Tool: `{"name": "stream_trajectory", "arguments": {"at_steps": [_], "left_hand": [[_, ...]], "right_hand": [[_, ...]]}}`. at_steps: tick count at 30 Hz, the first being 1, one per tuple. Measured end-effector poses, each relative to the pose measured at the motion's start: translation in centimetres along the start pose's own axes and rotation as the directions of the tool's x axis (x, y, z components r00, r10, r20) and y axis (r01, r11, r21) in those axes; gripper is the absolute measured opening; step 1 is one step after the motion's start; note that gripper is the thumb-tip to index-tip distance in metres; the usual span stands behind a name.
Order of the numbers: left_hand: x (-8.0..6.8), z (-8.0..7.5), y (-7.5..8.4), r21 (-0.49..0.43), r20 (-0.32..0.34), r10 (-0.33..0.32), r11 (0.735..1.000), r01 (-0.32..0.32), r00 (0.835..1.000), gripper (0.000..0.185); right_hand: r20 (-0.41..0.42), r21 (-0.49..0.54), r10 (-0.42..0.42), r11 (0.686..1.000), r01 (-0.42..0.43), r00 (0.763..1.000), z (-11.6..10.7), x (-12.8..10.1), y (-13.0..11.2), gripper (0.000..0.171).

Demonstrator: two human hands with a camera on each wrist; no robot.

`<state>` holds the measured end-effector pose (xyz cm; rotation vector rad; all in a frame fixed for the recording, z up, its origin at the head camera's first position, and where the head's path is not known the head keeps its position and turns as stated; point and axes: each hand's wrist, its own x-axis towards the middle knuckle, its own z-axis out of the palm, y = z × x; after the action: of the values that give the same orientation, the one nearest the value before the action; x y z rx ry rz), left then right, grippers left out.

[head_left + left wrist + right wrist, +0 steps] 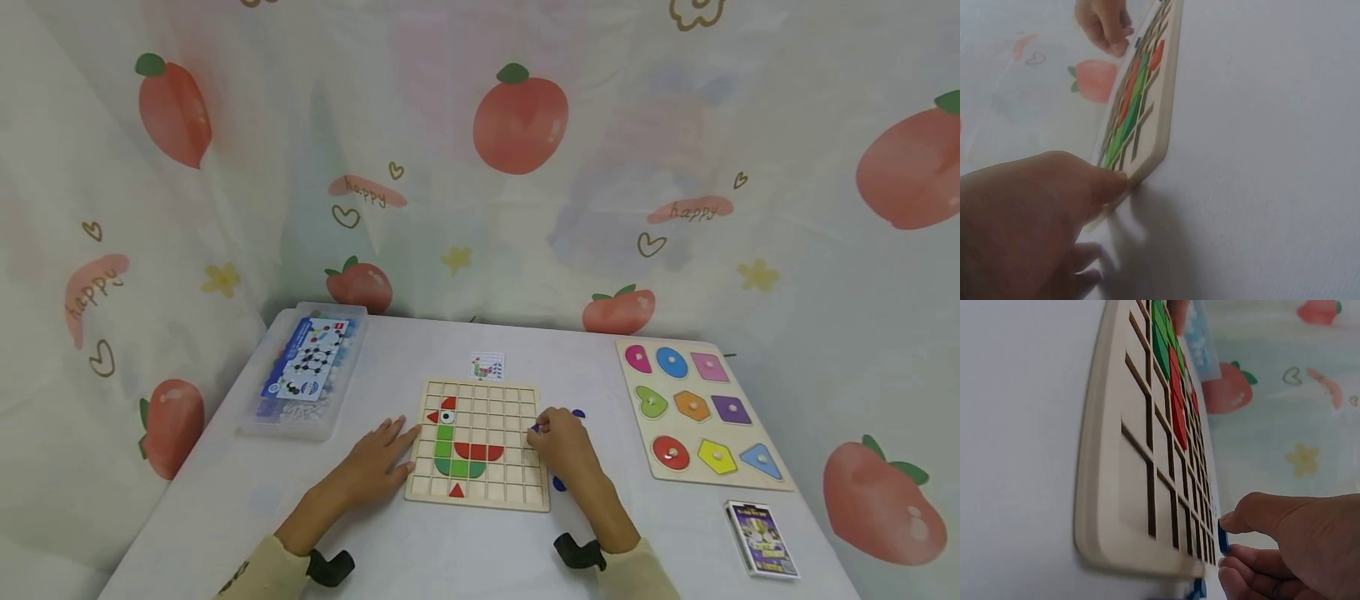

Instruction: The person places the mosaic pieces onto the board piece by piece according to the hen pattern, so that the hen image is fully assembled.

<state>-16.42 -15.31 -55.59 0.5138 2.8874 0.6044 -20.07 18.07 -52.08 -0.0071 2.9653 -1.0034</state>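
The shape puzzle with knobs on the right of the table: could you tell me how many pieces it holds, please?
9, in three rows on the knob puzzle board: pink, blue and pink at the back; green, orange and purple in the middle; red, yellow and blue in front.

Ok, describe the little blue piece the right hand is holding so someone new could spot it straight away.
Start at the wooden grid board in the middle of the white table. At its right edge the right hand pinches a small blue piece between thumb and fingers. The other blue pieces lie loose on the table; this one is held.
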Motion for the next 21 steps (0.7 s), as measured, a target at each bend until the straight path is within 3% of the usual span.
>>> {"name": "stream_trajectory", "arguments": {"at_steps": [8,16,21], "left_hand": [[0.1,-0.1,-0.1,-0.004,0.007,-0.01,1.0,0.01,1.0,0.065],[0.2,0.0,-0.2,0.001,0.007,-0.012,1.0,0.012,1.0,0.065],[0.1,0.0,-0.1,-0.008,0.006,-0.015,1.0,0.015,1.0,0.064]], "right_hand": [[0.11,-0.01,-0.088,0.996,0.089,0.99,2.3,-0.1,-3.5,0.018],[0.213,0.033,-0.075,0.997,0.069,0.974,2.0,0.6,-3.9,0.011],[0.225,0.064,-0.09,0.995,0.077,0.97,1.9,0.7,-3.9,0.006]]}}
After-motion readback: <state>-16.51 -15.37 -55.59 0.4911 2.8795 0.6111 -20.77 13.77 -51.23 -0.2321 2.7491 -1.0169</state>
